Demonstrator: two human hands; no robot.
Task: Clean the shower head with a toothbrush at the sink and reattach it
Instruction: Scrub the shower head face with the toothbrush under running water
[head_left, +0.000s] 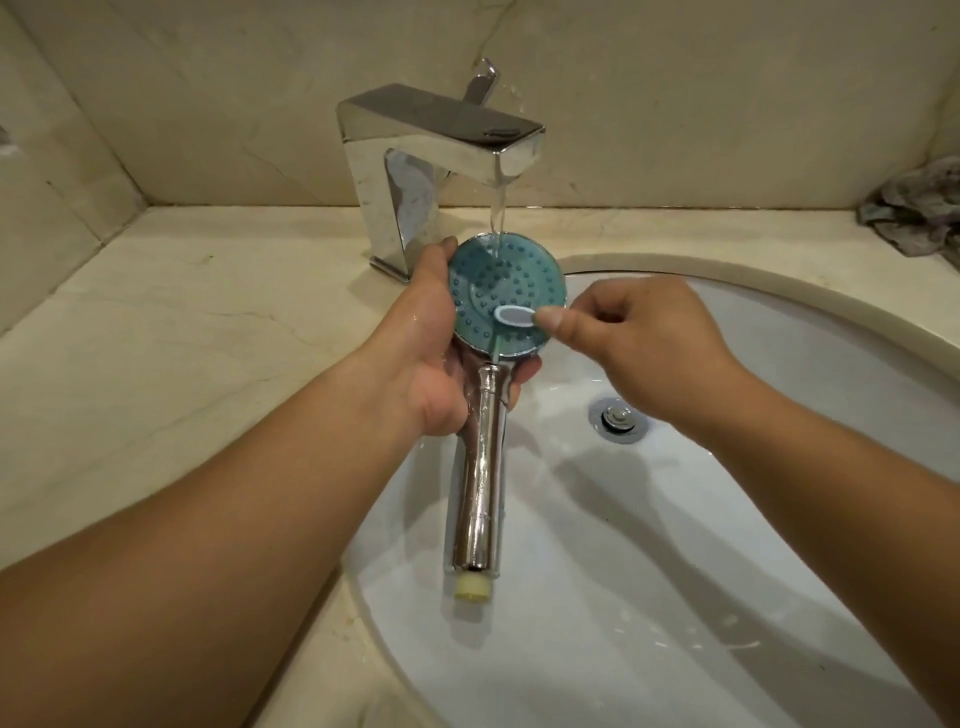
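A chrome shower head (480, 467) with a round blue-green spray face is held over the left rim of the white sink (779, 519). My left hand (431, 353) grips it from behind, just below the face, handle pointing toward me. Water from the chrome faucet (441, 150) runs onto the top of the face. My right hand (639, 338) pinches a white and grey toothbrush (514, 316), its head lying on the lower part of the face. Most of the toothbrush handle is hidden in my fingers.
The sink's metal drain (618, 418) lies right of the shower handle. A beige marble counter (156, 364) surrounds the basin, with tiled walls behind. A crumpled cloth (914, 213) sits on the counter at the far right.
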